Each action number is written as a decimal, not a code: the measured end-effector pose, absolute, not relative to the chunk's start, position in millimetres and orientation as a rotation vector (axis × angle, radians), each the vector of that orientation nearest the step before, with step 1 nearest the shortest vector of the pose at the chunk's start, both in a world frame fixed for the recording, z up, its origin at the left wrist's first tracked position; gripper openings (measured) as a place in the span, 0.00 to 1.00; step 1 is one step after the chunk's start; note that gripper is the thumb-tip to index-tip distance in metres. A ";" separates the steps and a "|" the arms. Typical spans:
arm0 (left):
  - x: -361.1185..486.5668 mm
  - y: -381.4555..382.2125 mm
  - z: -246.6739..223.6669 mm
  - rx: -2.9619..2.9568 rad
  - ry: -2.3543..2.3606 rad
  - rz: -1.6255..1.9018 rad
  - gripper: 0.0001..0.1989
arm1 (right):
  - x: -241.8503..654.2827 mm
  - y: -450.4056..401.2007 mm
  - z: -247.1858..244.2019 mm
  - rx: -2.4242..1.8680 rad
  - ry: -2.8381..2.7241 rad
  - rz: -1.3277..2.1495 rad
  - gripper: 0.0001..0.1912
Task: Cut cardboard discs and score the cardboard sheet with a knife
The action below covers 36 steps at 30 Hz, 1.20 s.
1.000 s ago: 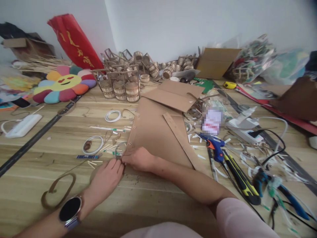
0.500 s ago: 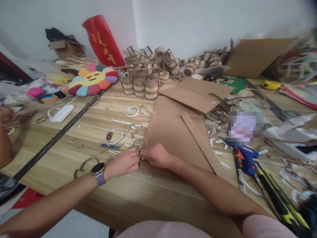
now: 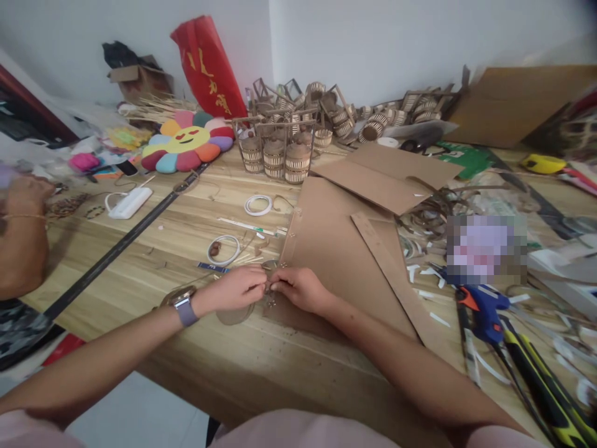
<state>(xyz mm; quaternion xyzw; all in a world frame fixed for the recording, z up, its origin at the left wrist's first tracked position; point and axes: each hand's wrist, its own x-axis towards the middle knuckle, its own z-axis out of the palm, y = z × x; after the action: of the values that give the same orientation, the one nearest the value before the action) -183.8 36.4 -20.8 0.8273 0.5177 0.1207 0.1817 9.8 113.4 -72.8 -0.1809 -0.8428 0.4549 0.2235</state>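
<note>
My left hand [image 3: 237,287], with a watch [image 3: 183,300] on its wrist, is closed in a pinch at the left edge of a cardboard sheet [image 3: 321,249]. Right beside it, my right hand [image 3: 301,289] pinches too, its fingertips almost touching the left ones. What they hold is small and mostly covered by the fingers; I cannot make it out. Below my left hand shows a flat, rounded brown piece [image 3: 234,315]. Just beyond the hands lie a white ring [image 3: 224,250], a blue strip [image 3: 212,268] and thin pale sticks [image 3: 254,259].
Small wooden baskets [image 3: 298,163] stand at the back, with more piled behind. A flower cushion [image 3: 186,142] and a power strip [image 3: 129,203] lie left. On the right are a blue glue gun [image 3: 487,311] and yellow-black cutters [image 3: 536,373]. Another person's arm [image 3: 25,242] rests at far left.
The view has swung slightly left, so the table's things sit farther right. My hands stay pinched together, turned a little, and the rounded brown piece now shows below the left one.
</note>
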 end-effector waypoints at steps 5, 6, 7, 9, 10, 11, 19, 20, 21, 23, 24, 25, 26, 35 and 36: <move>-179.4 36.6 -8.1 2.173 1.695 0.407 0.15 | 14.4 126.9 -73.9 -0.573 -2.033 1.427 0.14; -175.3 35.2 -6.5 2.139 1.745 0.404 0.16 | 14.7 130.4 -75.1 -0.613 -1.965 1.441 0.17; -170.1 33.6 -4.9 2.095 1.798 0.369 0.18 | 14.7 133.2 -76.5 -0.650 -1.903 1.455 0.20; -157.2 31.3 -1.3 2.000 1.913 0.196 0.20 | 14.0 136.6 -78.8 -0.701 -1.814 1.487 0.22; -150.4 31.1 0.7 1.956 1.972 0.062 0.21 | 13.5 137.1 -79.4 -0.714 -1.787 1.504 0.22; -144.0 31.9 2.6 1.956 2.019 -0.067 0.21 | 13.0 137.1 -79.5 -0.722 -1.768 1.520 0.22; -117.2 55.2 12.9 2.013 1.959 -0.450 0.19 | 15.3 137.3 -74.2 -0.813 -1.616 1.501 0.21; -113.7 56.5 14.4 2.024 1.951 -0.477 0.17 | 15.6 137.7 -74.2 -0.820 -1.608 1.494 0.20; -110.1 57.6 16.1 2.032 1.943 -0.507 0.16 | 15.6 137.9 -74.3 -0.823 -1.605 1.489 0.20; -104.3 60.3 19.6 2.035 1.923 -0.569 0.15 | 15.3 137.7 -74.9 -0.824 -1.611 1.483 0.20; -102.8 62.6 21.3 2.030 1.905 -0.597 0.14 | 14.9 137.3 -75.4 -0.822 -1.618 1.481 0.20; -102.4 65.8 22.7 2.020 1.880 -0.625 0.13 | 14.5 136.9 -75.9 -0.819 -1.627 1.481 0.20; -102.7 69.7 23.7 2.007 1.855 -0.651 0.13 | 14.1 136.6 -76.4 -0.816 -1.636 1.480 0.20; -99.6 96.0 9.6 1.913 1.799 -0.834 0.17 | 12.4 141.0 -77.6 -0.799 -1.682 1.440 0.18; -100.4 95.8 6.7 1.933 1.793 -0.835 0.17 | 12.2 141.5 -77.6 -0.796 -1.689 1.430 0.18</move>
<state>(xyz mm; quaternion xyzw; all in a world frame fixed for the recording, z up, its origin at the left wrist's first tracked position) -100.4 95.8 6.7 0.6866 0.6369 -0.2965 0.1870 12.2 141.5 -77.6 -0.3125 -0.6630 0.5612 0.3846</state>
